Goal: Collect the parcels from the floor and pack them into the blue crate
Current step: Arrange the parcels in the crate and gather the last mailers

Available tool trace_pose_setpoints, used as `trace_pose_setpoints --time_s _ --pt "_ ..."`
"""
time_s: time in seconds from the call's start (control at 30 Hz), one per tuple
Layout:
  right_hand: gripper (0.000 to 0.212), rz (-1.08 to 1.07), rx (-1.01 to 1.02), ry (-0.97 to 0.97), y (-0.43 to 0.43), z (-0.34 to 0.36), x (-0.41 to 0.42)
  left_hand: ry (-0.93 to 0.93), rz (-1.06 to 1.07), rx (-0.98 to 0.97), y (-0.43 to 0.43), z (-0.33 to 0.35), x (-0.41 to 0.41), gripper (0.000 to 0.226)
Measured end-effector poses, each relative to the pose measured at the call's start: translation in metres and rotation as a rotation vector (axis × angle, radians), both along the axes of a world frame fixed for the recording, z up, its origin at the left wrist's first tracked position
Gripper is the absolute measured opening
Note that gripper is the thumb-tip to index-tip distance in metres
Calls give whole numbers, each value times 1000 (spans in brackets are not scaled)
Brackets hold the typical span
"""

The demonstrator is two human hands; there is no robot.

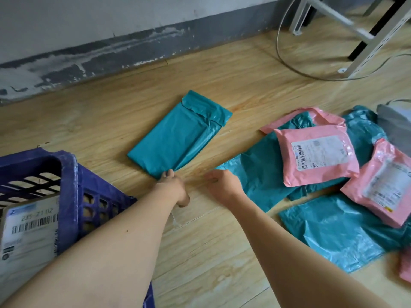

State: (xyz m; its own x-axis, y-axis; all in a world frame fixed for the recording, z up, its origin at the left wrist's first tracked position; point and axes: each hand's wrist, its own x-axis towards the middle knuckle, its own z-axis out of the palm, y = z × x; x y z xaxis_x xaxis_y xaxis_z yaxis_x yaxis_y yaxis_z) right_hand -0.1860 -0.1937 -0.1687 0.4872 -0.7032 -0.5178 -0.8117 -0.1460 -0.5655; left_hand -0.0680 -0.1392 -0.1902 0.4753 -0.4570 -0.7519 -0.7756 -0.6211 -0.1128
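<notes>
Both bare forearms stretch forward and down. The left grip (172,184) pinches a teal parcel (178,138) by its corner. The right grip (222,183) hangs beside it, fingers curled.

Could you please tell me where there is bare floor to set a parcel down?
Bare floor runs between the wall and the lone teal parcel, and between that parcel and the blue crate. The right side is crowded: pink parcels overlap teal parcels, and a cable loops by the white rack.
</notes>
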Motion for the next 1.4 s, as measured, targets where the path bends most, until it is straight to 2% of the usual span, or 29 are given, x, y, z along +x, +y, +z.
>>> trace_pose_setpoints --time_s 0.13,0.23,0.43,0.57,0.67,0.8,1.0,1.17,1.27,1.4 --pt "42 -20 18 -4 3 9 0 -167 -63 -273 -4 24 -4 38" --pt "41 27 -16 16 4 23 2 -248 -81 -462 -11 54 -10 34" --pt "44 -47 -19 -15 7 61 -1 -136 189 -856 4 112 -22 19" --pt "42 -122 -7 -65 15 94 -6 -70 354 -1082 28 156 -27 18" --pt "39 -107 21 -72 29 118 -10 -6 447 -1183 51 190 -33 19" --pt "41 -81 28 -58 46 163 -23 -14 517 -1313 86 234 -32 21" --pt "33 -233 20 -174 74 215 -34 -20 684 -1489 146 290 -23 22" --pt "33 -290 56 -290 117 231 -22 -9 848 -1581 196 304 -4 34" --pt "42 -411 176 -382 137 233 -19 -44 921 -1600 226 303 6 34" --pt "69 -556 344 -548 144 236 -12 -114 1058 -1584 261 299 30 29"
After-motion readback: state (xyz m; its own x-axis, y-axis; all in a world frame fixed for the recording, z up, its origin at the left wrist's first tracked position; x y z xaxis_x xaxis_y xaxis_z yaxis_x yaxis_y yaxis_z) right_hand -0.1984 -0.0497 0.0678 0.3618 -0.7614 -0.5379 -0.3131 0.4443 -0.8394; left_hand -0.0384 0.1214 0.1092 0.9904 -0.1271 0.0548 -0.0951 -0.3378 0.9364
